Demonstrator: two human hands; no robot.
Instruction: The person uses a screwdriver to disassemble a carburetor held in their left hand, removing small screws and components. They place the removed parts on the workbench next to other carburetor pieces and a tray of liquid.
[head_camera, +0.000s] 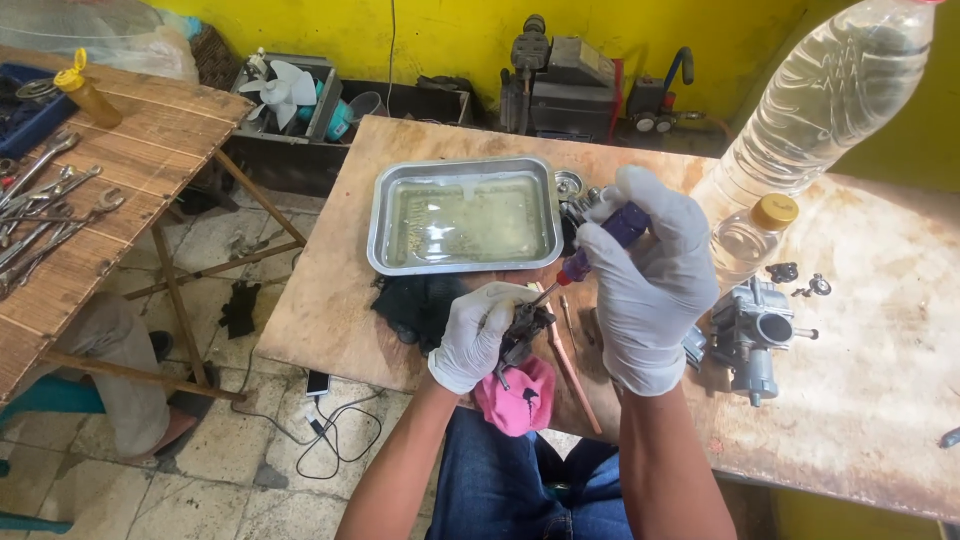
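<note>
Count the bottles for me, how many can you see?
3. A big clear bottle at top right, a small clear yellow-capped bottle below it, and a yellow bottle on the slatted bench.

Bare bench (880, 400) lies open at near right; a metal tray (463, 213), clear bottle (815, 110) and carburetor body (752, 335) block the far side.

A steel tray (378, 232) of liquid, a clear bottle (822, 105) and wrenches (40, 215) lie around.

Head camera, looking down, close overhead
</note>
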